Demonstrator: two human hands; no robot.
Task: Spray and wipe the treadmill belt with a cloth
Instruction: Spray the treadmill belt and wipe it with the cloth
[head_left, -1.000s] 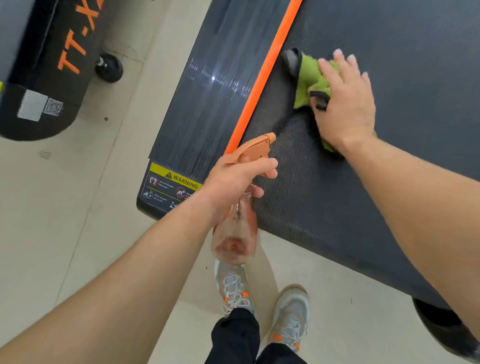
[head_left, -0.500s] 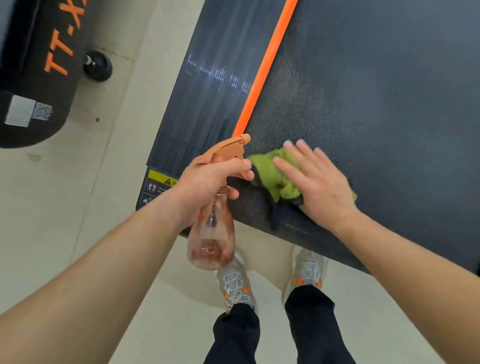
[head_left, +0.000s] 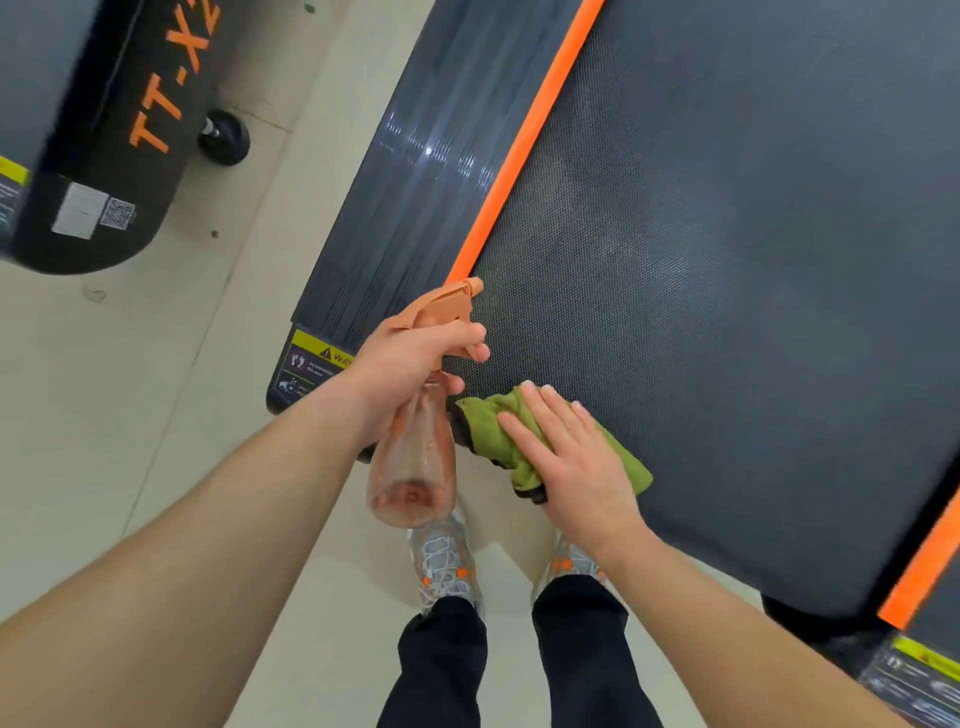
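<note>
Two shoes (head_left: 442, 561) at belt (head_left: 727, 260) end, neighbouring treadmill (head_left: 130, 104) left, bottle (head_left: 415, 467) beside cloth (head_left: 485, 431)

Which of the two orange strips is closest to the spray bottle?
The long strip beside the ribbed side rail; the bottle's nozzle sits at its near end. The other strip is at the lower right.
</note>
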